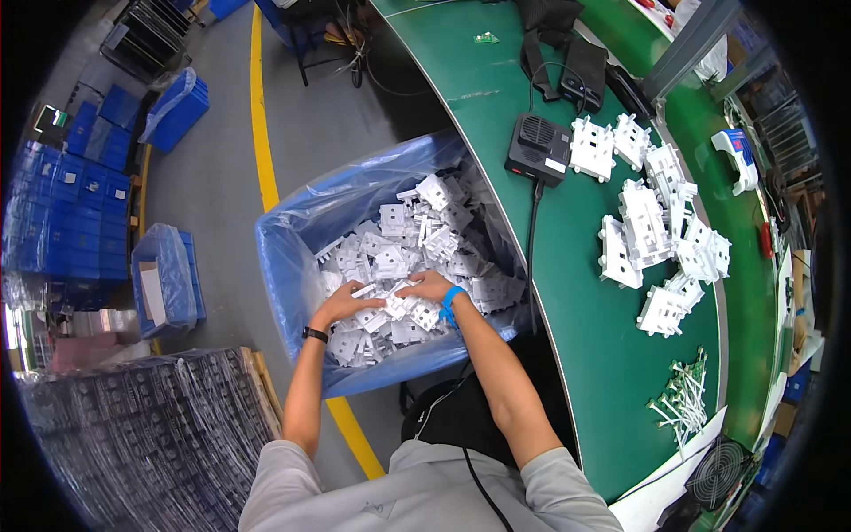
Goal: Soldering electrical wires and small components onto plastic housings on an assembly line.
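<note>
Both my hands reach down into a bin lined with a blue plastic bag, which is full of white moulded plastic parts. My left hand, with a black watch on the wrist, is curled over a part in the heap. Beside it, my right hand, wearing a blue wrist strap, also closes on white parts. The two hands almost touch at a clump of parts between them.
A green workbench runs along the right, carrying a pile of the same white parts, a black box with a cable and a small fan. Blue crates and wrapped black trays stand left on the floor.
</note>
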`<state>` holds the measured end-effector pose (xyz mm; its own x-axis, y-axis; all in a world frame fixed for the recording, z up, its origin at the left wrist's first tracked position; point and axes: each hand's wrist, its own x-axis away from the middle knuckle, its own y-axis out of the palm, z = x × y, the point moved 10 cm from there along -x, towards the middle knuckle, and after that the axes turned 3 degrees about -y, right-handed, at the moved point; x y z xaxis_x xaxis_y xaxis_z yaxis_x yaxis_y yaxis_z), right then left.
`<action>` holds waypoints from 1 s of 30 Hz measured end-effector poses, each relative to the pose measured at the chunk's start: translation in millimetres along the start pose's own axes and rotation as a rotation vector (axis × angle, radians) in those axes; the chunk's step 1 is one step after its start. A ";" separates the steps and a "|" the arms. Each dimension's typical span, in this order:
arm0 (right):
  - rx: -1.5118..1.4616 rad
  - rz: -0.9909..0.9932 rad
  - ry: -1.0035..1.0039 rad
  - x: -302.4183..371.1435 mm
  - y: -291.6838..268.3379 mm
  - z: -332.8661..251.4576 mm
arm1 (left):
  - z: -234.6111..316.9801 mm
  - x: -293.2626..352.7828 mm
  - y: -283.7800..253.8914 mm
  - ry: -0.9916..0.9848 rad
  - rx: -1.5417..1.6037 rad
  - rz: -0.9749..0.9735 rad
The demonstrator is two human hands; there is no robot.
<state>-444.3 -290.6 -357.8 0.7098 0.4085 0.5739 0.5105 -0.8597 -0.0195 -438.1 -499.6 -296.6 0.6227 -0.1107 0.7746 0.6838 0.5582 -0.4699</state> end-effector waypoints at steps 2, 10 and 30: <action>0.021 -0.101 0.070 10.3 3.0 -2.6 | -1.0 6.6 -1.2 0.016 0.044 0.050; 0.032 -0.013 0.004 33.4 -7.7 -8.1 | -3.9 30.2 14.1 0.090 0.120 0.138; -0.643 0.568 -0.613 313.0 -109.9 -242.2 | 0.1 -0.6 51.9 0.086 -0.149 -0.019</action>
<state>-395.8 -142.6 22.2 0.9795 -0.1743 0.1006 -0.1999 -0.9010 0.3851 -403.0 -470.5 -321.4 0.6351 -0.1936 0.7478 0.7405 0.4280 -0.5181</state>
